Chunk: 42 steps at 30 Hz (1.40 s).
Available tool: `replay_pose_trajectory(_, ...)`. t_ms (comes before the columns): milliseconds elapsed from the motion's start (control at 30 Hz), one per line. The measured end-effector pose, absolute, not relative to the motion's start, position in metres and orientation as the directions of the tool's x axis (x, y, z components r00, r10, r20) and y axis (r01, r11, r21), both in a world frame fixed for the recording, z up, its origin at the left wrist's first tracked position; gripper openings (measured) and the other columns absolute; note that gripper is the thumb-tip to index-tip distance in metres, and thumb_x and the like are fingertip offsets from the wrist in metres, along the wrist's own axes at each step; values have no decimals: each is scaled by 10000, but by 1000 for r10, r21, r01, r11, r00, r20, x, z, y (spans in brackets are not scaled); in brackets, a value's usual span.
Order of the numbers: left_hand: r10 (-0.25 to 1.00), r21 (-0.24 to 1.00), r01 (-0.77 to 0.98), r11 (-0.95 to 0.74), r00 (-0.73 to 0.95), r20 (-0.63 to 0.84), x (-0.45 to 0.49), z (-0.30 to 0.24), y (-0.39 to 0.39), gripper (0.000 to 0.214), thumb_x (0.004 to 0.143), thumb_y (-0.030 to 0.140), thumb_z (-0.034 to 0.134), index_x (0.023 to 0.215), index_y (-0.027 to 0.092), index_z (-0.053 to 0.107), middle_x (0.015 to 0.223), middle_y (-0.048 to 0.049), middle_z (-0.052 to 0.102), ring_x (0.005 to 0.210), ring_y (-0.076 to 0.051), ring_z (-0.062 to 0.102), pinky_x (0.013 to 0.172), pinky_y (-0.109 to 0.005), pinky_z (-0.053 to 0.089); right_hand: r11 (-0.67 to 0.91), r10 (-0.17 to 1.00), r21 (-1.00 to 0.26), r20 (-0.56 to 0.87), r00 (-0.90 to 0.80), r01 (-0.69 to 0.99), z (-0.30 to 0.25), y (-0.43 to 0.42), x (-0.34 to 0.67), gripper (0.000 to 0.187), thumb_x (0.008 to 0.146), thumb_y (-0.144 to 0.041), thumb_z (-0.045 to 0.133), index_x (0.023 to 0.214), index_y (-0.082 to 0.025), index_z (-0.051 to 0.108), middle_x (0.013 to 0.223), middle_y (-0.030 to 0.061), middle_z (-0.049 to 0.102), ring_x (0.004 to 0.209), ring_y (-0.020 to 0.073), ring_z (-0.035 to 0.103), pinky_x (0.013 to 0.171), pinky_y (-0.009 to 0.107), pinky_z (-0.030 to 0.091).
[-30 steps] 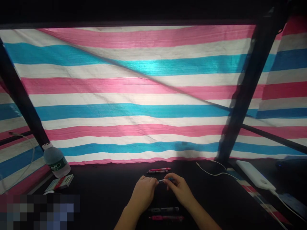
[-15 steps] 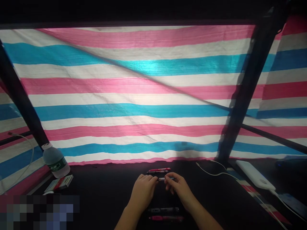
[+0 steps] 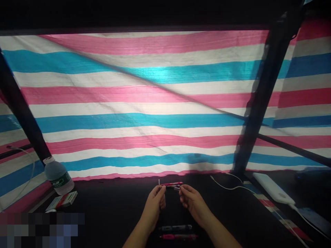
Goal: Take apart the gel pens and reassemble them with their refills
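Note:
My left hand (image 3: 155,199) is closed in a pinch on a thin pale rod whose tip sticks up at its fingertips. My right hand (image 3: 191,199) is also pinched, holding a short pen piece (image 3: 177,188) with a pale end. The two hands are a little apart above the dark table (image 3: 111,203). Just beyond them lies a red pen (image 3: 172,184). Between my forearms lie a black pen (image 3: 176,227) and a pink pen (image 3: 178,236).
A water bottle (image 3: 57,175) and a small flat box (image 3: 63,200) sit at the left. At the right are a white power bank (image 3: 272,187) and a white cable (image 3: 227,186). A pink, blue and white striped tarp (image 3: 144,103) hangs behind, crossed by black frame bars (image 3: 261,100).
The pen that both hands held together has come apart: my left hand now holds a thin rod upright, my right hand keeps the other piece. Both hands have risen slightly.

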<state>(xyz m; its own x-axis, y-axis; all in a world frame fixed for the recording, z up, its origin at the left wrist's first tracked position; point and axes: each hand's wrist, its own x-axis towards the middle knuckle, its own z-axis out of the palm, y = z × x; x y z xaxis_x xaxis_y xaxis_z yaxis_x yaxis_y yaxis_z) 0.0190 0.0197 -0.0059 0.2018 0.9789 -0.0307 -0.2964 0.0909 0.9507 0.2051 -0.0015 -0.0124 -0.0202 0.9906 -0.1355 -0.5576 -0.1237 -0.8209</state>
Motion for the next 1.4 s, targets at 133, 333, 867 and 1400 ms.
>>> replay_pose_trajectory(133, 963, 885, -418, 206, 244, -109, 25, -4, 13, 551, 661, 550, 883, 935, 106, 709, 596, 54, 475, 491, -51, 324, 451, -200, 179, -14, 1000, -913, -18, 6, -408, -12, -3, 199, 392, 730, -510, 862, 850, -178, 691, 739, 8, 671, 548, 114, 574, 448, 199, 317)
replay_pose_trajectory(333, 957, 907, -344, 244, 240, -166, 27, -7, 8, 524, 632, 485, 918, 922, 71, 781, 783, -98, 686, 568, -84, 486, 418, -190, 186, 156, 986, -985, 152, 62, -70, -12, -6, 198, 416, 770, -577, 793, 828, -182, 677, 652, 4, 653, 494, 124, 532, 465, 230, 329)
replay_pose_trajectory(867, 811, 655, -505, 562, 490, -319, 29, -3, 2, 110, 800, 124, 818, 827, 37, 756, 825, -111, 668, 525, -18, 487, 365, -84, 219, 285, 955, -945, 266, 134, -158, -12, -10, 196, 395, 745, -548, 833, 893, -193, 744, 651, -6, 593, 503, 123, 498, 466, 247, 400)
replay_pose_trajectory(1400, 851, 657, -552, 514, 422, -312, 25, -4, 7, 251, 686, 127, 892, 863, 55, 730, 812, -109, 678, 578, -58, 551, 385, -105, 203, 361, 918, -922, 326, 226, -137, -5, -9, 205, 318, 859, -513, 746, 920, -201, 742, 822, 53, 697, 763, 212, 621, 727, 309, 503)
